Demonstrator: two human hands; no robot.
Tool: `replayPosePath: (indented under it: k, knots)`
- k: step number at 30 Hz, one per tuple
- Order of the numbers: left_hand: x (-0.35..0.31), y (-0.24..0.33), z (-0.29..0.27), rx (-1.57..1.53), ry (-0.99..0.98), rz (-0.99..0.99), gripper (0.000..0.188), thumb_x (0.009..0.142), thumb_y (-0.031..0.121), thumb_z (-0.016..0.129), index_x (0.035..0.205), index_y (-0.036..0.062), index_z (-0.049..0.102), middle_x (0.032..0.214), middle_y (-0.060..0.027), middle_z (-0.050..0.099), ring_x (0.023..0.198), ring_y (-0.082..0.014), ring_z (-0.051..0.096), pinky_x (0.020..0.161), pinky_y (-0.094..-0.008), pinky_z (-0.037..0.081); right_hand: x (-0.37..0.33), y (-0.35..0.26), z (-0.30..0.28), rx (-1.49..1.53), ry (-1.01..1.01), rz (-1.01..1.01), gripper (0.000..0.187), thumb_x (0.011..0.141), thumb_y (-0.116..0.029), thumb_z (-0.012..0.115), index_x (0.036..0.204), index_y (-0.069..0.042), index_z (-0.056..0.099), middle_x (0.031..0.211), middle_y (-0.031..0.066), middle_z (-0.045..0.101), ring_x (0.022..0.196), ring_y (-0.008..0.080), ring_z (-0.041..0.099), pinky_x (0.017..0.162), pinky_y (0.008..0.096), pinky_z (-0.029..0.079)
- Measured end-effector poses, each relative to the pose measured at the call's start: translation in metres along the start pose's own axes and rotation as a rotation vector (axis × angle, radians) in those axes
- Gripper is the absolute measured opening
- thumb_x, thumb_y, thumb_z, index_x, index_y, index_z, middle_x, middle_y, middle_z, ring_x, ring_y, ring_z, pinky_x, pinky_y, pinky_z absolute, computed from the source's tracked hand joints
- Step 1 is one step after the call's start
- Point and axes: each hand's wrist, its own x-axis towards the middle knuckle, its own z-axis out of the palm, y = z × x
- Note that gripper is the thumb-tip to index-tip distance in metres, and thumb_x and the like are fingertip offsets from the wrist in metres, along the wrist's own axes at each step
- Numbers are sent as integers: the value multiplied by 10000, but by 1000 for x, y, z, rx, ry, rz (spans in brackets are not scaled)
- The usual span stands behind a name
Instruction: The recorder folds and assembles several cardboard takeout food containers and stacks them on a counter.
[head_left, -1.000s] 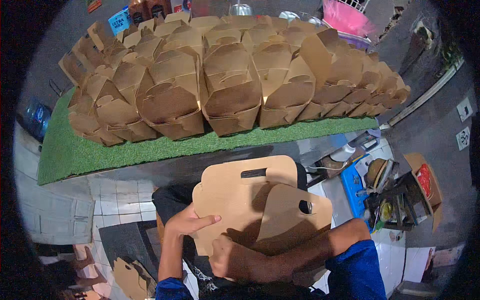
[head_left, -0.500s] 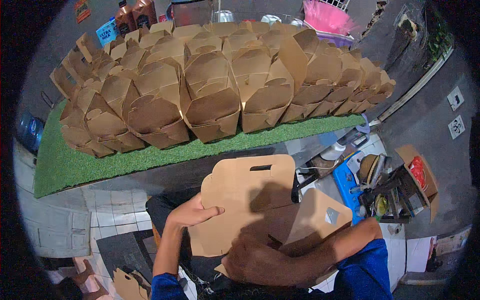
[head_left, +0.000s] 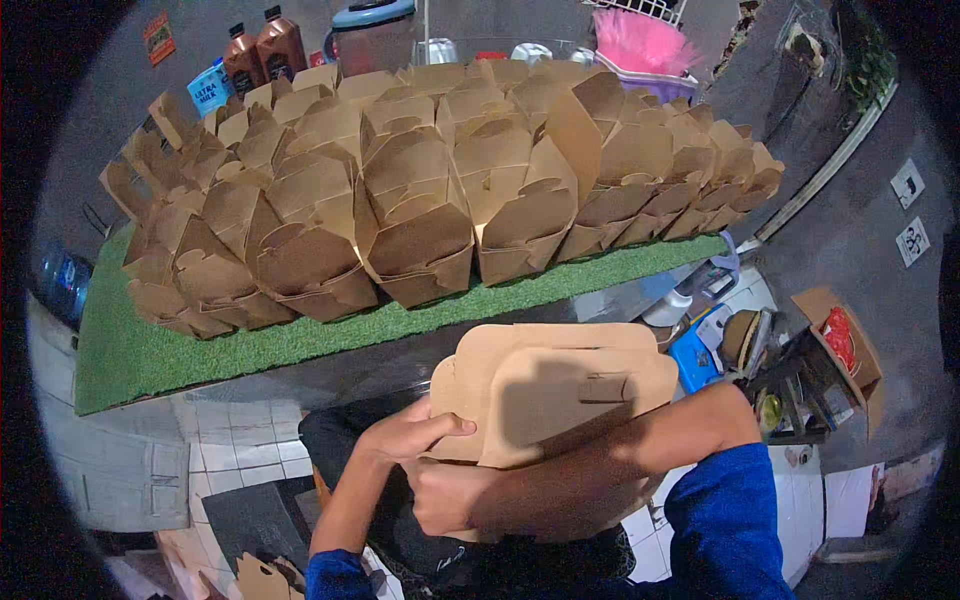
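Note:
Over my lap I hold a brown cardboard carry box (head_left: 515, 430), partly folded, with rounded panels lying over one another and a handle slot in the upper one. My left hand (head_left: 415, 435) grips its left edge, thumb on the front face and fingers hidden behind. My right hand (head_left: 455, 497) is curled at the lower left corner, its forearm crossing the box's lower part. That hand's fingers are closed against the cardboard; their tips are hidden. A shadow falls over the box's middle.
Rows of open brown boxes (head_left: 415, 220) stand on a green turf-covered table (head_left: 230, 365) ahead. Bottles (head_left: 280, 45), a blue carton (head_left: 210, 90) and a pink-topped tub (head_left: 650, 80) are behind. Right lie a blue item (head_left: 695, 360) and an open carton (head_left: 870, 385); more cardboard (head_left: 265, 578) lies lower left.
The box's right panel with the handle slot has folded over onto the other panel. My right hand has moved left and up, close to my left hand. The view has shifted slightly.

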Motion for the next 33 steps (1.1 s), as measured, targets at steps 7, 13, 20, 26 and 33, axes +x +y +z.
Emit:
replayPosePath:
  k: [7,13,20,26,33]
  knots:
    - [12,-8,15,-156,-66,-91,680,838,286,711,1373,24,385,1289,-95,528,1160,-202,520,975,-354,435,16,-1,47,69,187,-22,170,816,-272,616,895,-141,690,893,7,660,930,190,589,805,390,451]
    - [25,-6,19,117,-202,66,722,864,228,696,1430,46,286,1355,-56,444,1243,-154,402,1030,-311,361,25,-1,73,36,192,-71,225,829,-286,620,977,-129,681,932,12,661,985,197,585,840,401,440]
    - [40,-13,1,176,-138,167,756,836,158,713,1431,25,265,1364,-59,433,1246,-160,409,1036,-323,358,-68,19,50,400,555,294,353,850,-328,611,1111,-91,616,1039,54,629,1049,226,566,874,404,425]
    - [42,-4,14,120,-185,175,671,855,130,682,1408,23,317,1296,-62,505,1194,-156,467,1017,-327,379,-167,40,7,169,463,1010,512,869,-380,597,1243,-37,532,1178,118,570,1085,259,550,895,388,416]
    - [43,5,32,259,-147,246,487,865,172,679,1281,5,487,1104,-47,619,981,-109,562,864,-285,469,-165,24,10,268,488,1049,529,846,-328,636,1247,-5,511,1246,133,534,1096,264,542,926,370,425]
